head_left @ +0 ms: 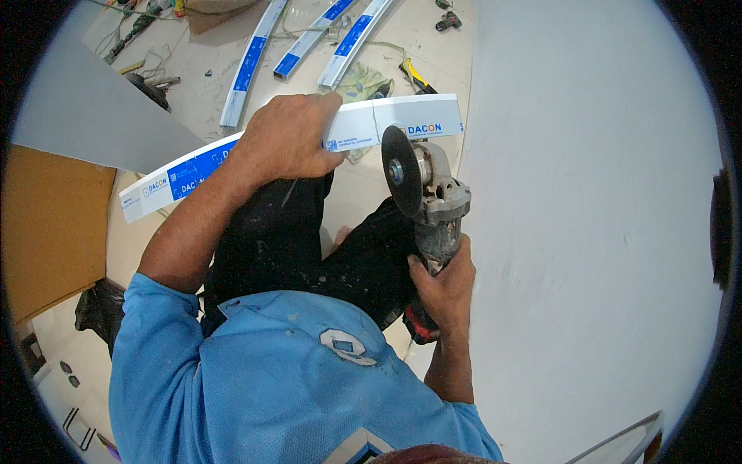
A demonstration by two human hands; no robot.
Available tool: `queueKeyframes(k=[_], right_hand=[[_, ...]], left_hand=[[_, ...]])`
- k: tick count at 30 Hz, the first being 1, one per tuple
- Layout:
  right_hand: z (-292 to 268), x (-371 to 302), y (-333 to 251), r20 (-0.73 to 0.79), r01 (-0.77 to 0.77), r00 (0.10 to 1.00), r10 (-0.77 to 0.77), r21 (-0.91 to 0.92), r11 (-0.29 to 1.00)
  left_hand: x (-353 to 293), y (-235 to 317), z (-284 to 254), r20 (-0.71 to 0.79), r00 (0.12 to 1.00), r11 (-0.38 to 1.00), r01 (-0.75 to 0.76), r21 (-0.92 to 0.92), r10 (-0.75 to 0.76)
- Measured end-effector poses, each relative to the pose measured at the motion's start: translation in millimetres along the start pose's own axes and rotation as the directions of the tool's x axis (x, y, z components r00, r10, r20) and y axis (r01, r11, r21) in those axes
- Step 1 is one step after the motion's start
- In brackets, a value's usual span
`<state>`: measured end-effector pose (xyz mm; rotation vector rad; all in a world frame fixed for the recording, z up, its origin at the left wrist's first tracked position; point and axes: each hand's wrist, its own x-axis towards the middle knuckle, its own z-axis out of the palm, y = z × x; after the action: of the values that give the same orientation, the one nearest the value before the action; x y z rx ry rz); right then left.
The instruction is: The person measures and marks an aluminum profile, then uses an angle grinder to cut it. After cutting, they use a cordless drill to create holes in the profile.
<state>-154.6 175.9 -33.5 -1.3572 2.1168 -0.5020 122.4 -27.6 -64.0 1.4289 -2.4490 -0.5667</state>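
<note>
My left hand (292, 139) is closed over a long white profile bar (357, 127) with blue printed film, holding it crosswise above my thighs. A thin dark line crosses the bar's face to the right of that hand. My right hand (448, 288) grips the body of an angle grinder (439, 236), its head pointing away from me. The grinder's dark cutting disc (401, 172) stands on edge, its far rim overlapping the bar's near edge near the right end. Whether the disc touches the bar or is spinning, I cannot tell.
Several similar bars, one of them a white and blue bar (249, 73), lie on the tiled floor ahead. A yellow and black tool (417, 77) lies beyond the bar. A pale wall (587, 216) rises close on my right; a brown board (58, 232) stands at left.
</note>
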Motion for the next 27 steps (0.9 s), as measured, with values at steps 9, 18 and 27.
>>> queueKeyframes(k=[9,18,27], right_hand=[[1.1,-0.6,-3.9,0.005,-0.024,1.000,0.024,0.010,1.000],[1.2,-1.0,-3.1,0.000,-0.003,1.000,0.003,0.001,1.000],[1.9,-2.0,-5.6,0.004,-0.033,0.999,0.033,0.005,0.999]], left_hand=[[-2.2,-1.8,-0.5,-0.032,0.999,1.000,-0.025,0.004,0.025],[-3.9,-2.3,-2.1,-0.029,0.999,1.000,-0.018,-0.022,0.018],[-6.3,1.1,-6.8,-0.034,0.999,0.999,-0.020,-0.026,0.019]])
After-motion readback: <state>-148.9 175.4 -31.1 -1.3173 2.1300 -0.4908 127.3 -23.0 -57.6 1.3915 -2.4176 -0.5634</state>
